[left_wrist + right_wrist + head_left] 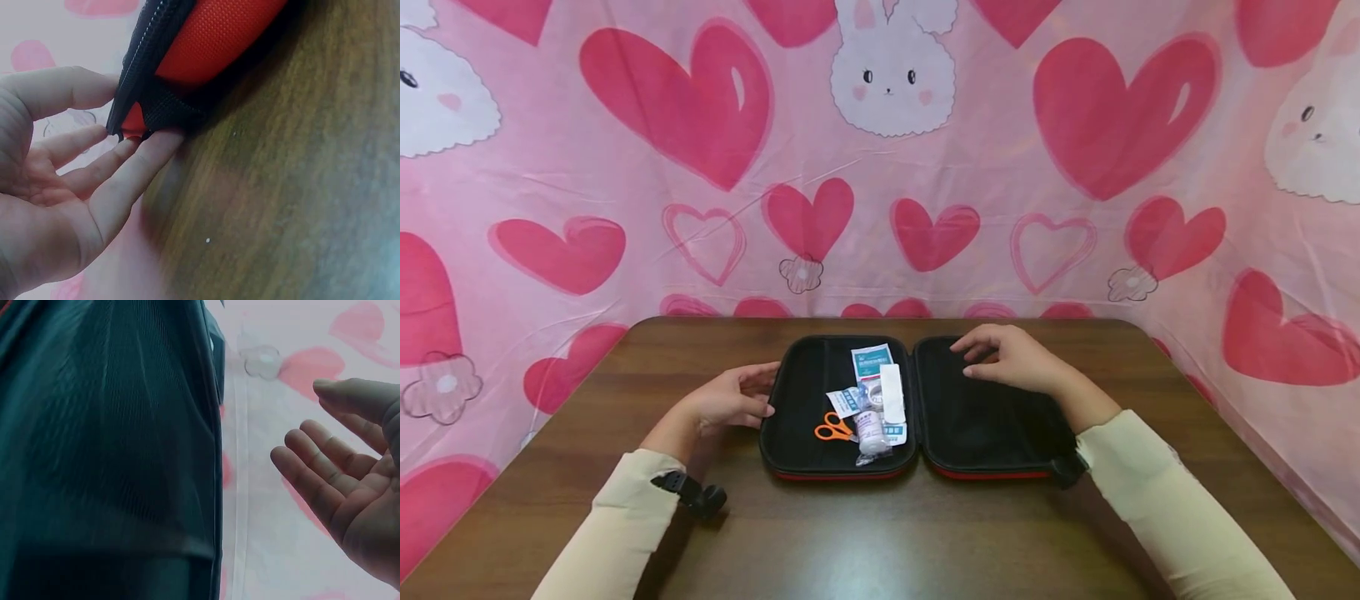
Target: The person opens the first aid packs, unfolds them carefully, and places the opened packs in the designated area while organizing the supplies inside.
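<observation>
A black zip case [842,475] with red outer sides lies unfolded on the table. Its left half holds orange-handled scissors [833,427], a clear-wrapped bandage roll [871,432], a white strip [892,393], a teal-and-white packet [870,360] and small blue-and-white packets [844,402]. My left hand [730,398] touches that half's outer left edge, thumb and fingertips against the side, fingers fairly straight. Above the right half's dark lining [119,456], my right hand [1011,358] hovers near the back with fingers loosely bent, holding nothing.
The brown wooden table [850,542] runs around the case on all sides. Behind it hangs a pink cloth [857,150] with hearts and rabbits. A black wrist camera [703,500] hangs below the left sleeve.
</observation>
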{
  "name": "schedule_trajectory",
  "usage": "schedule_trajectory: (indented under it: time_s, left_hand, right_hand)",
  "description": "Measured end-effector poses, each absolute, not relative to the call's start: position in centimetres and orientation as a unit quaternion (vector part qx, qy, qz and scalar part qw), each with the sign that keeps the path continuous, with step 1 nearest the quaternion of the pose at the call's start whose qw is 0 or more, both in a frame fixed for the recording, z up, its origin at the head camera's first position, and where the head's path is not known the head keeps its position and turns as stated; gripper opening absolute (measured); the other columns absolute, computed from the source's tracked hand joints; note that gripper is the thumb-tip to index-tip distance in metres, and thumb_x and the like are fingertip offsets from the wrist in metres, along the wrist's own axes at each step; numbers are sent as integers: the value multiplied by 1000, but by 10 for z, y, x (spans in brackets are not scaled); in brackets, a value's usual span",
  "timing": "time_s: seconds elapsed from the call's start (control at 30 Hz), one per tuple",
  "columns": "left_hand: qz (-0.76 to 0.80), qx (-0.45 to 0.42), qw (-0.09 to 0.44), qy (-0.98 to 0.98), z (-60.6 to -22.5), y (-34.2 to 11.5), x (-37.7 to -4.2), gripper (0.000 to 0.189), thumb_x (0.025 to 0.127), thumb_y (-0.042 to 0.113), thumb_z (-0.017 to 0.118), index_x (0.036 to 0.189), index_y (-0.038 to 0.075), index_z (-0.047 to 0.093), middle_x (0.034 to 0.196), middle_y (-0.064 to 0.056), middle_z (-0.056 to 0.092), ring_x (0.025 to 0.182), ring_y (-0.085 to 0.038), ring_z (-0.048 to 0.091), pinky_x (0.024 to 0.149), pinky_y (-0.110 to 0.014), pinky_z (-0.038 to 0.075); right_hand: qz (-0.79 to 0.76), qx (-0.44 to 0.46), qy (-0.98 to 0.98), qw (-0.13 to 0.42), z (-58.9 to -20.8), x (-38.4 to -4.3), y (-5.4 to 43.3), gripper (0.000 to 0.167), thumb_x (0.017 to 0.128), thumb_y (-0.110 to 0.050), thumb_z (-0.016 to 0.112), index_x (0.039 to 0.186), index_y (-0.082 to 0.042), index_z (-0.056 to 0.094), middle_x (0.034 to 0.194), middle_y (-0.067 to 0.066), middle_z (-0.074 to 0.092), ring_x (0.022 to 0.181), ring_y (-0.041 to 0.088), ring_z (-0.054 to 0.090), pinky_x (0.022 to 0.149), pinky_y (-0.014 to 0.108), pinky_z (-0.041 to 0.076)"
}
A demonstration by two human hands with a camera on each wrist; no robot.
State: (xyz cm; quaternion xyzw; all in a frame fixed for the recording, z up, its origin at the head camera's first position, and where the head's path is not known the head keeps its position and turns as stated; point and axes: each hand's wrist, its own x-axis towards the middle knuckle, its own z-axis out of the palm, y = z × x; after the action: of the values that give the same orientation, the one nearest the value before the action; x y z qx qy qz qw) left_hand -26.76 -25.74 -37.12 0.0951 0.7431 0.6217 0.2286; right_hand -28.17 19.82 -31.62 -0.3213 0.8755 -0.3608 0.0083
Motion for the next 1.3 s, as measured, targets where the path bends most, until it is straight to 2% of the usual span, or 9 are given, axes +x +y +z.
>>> schedule_trajectory:
  time_s: [0.37,0.53,0.8,0.93,1.3]
  left_hand:
    - [622,112,215,745,-379,-256,-266,82,84,-9,64,153,0,21,146,-33,32,102,-25,57,80,-42,57]
    - [620,112,211,747,-379,-258,-265,82,84,-8,66,153,0,22,145,-33,33,100,-23,58,80,-40,57]
    - [617,109,198,754,-377,-260,-263,81,83,-8,67,152,-3,24,142,-33,36,97,-21,59,77,-36,58]
    - [616,112,199,754,-377,-258,-264,80,84,-7,67,152,-2,24,143,-33,35,97,-21,58,77,-35,58]
    - [620,103,196,753,-378,-258,-262,78,85,-8,65,151,-2,25,144,-33,34,100,-21,58,78,-35,58]
  right_hand:
    - [-360,-366,856,64,-314,-293,160,37,84,-6,75,120,-6,67,121,9,64,106,31,63,85,37,56]
    - [-363,-380,844,103,-311,-298,147,44,85,-8,75,127,-4,63,127,10,61,112,31,59,88,41,54]
    - [-322,-374,854,164,-314,-310,116,49,85,-5,74,132,-3,59,133,13,57,116,29,57,93,37,52]
    - [-304,-368,862,174,-316,-317,106,47,85,-3,74,130,-4,62,130,11,60,114,25,58,93,35,52]
    - [-332,-359,854,179,-329,-337,100,37,82,-4,77,118,-2,69,106,4,68,93,18,59,81,29,54]
